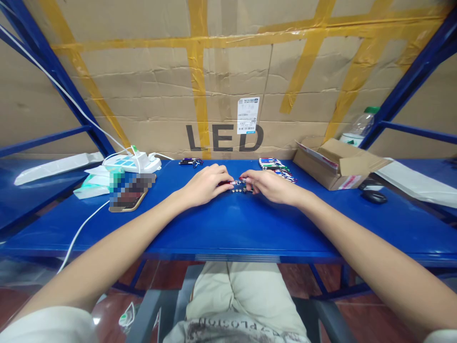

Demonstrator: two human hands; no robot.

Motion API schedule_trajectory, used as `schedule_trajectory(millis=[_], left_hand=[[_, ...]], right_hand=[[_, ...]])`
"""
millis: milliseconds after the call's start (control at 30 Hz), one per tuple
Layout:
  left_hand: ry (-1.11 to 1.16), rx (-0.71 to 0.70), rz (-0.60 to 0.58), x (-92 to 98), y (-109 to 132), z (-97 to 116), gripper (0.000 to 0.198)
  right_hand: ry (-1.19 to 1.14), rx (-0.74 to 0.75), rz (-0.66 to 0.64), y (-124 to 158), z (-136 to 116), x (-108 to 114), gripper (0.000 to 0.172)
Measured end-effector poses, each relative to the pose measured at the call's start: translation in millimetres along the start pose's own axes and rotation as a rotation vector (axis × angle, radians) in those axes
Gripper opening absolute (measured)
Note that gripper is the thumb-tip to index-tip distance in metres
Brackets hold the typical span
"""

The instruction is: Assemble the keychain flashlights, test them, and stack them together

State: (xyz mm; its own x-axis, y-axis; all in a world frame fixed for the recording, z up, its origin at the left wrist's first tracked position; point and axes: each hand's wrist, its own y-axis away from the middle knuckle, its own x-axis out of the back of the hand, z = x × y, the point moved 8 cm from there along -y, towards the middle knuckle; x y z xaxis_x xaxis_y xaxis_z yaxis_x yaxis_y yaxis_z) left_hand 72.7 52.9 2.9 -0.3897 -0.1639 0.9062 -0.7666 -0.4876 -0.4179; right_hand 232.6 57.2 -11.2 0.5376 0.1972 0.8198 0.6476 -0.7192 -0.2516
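Note:
Both my hands rest near the middle of the blue table [228,224]. My left hand [207,183] is closed on a small red keychain flashlight [233,182], pinching its body. Fingers of my right hand [269,185] pinch the other end of the same small flashlight. Beneath the hands lie a few small silver button cells [240,190] on the table. A row of coloured keychain flashlights [276,167] lies just behind my right hand. Two or three more flashlights [191,162] lie behind my left hand.
An open cardboard box [337,164] stands at the right, a plastic bottle [359,126] behind it and a black mouse [373,196] beside it. At the left are a white power strip [132,163], a phone [128,193], tissue packs [94,183]. A cardboard wall marked LED backs the table.

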Motion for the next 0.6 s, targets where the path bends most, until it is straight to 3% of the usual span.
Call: schedule_trajectory(millis=[300, 600], left_hand=[[0.028, -0.01, 0.02, 1.3, 0.2, 0.6, 0.032], [0.065, -0.034, 0.046, 4.7, 0.4, 2.6, 0.035]], right_hand=[[-0.02, 0.013, 0.056, 0.7, 8.7, 1.7, 0.023], [-0.007, 0.058, 0.061, 2.1, -3.4, 3.6, 0.017]])
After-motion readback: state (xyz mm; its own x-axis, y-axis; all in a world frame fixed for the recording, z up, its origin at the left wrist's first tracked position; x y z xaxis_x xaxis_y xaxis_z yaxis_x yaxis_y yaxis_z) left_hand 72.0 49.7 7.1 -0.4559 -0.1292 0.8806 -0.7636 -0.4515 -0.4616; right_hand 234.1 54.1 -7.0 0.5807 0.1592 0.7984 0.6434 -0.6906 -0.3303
